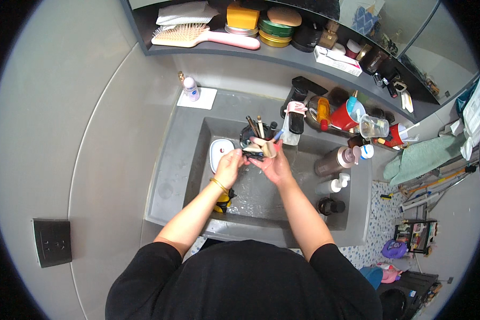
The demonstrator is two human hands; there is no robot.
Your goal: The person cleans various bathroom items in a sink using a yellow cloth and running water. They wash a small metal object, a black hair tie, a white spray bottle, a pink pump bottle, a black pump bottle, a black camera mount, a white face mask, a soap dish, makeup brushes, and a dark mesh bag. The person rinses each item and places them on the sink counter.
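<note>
Above the grey sink (197,181), my left hand (230,167) and my right hand (277,168) come together around a small bundle of slim cosmetic tools (262,148) with beige, pink and dark parts. My left fingers pinch its left side. My right hand cups it from below and the right, fingers curled around it. Their exact kinds are too small to make out. Just behind stands a dark round cup (246,136) with brush handles (260,126) sticking up. Left of my hands, a white rounded box (218,153) sits in the sink. A yellow and black thing (225,200) lies partly hidden by my left forearm.
A black faucet (300,93) stands at the sink's back. Pump bottles (336,160) line its right side. Red cups (348,116) and bottles crowd the back right ledge. Overhead runs a shelf (208,50) with a pink hairbrush (213,37). A roll-on bottle (191,89) stands back left.
</note>
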